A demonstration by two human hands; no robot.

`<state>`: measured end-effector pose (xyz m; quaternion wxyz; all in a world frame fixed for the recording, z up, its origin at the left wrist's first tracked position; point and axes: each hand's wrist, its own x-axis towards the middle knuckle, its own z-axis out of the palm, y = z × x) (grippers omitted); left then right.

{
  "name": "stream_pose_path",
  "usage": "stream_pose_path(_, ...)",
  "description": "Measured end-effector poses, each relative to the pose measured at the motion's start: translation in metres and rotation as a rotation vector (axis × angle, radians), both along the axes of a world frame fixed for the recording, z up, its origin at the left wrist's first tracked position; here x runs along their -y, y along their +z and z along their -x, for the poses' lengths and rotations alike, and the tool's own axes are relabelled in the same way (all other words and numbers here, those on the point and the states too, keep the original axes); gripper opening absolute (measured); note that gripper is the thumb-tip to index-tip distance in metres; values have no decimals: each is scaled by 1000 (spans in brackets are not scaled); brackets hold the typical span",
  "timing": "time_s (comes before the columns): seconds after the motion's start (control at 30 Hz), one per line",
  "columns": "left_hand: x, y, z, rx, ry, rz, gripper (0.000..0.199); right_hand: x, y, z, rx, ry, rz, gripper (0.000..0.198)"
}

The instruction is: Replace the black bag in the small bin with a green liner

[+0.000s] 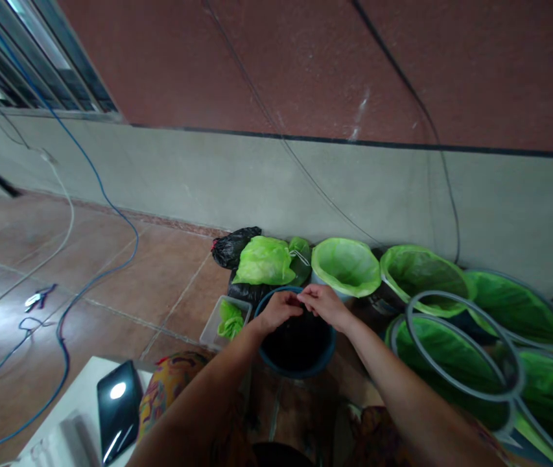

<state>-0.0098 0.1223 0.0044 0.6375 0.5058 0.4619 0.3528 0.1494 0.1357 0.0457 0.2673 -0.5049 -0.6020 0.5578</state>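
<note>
Two bare arms reach out from the bottom of the view, over a bright patterned cloth (166, 389) on the lap. Both go to a blue bucket (297, 340) that stands on the brown tile floor (125, 272). The bucket is round, and it looks dark and black inside. The left hand (279, 309) and the right hand (325, 303) meet over its far rim, fingertips almost touching. Both hands are curled and seem to pinch something small there, but it is too tiny to make out. Big round bins with green bags (451, 353) sit to the right. A tied green bag (262, 261) lies just behind the bucket. A clear box (215, 321) with something green in it sits just left of the bucket
</note>
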Motion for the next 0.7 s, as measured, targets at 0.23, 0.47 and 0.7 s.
stream_pose_path(0.23, 3, -5, -5, -209, -63, -155, 23, -8, -8, -3, -242, -361, 56, 50)
stream_pose_path(0.47, 2, -1, -1, -384, -119, -388, 21, 0, -29, -3, 122, 139, -82, 35)
stream_pose_path(0.7, 2, -3, -4, -238, -7, -142, 21, -8, -15, -13, 492, 207, -291, 24)
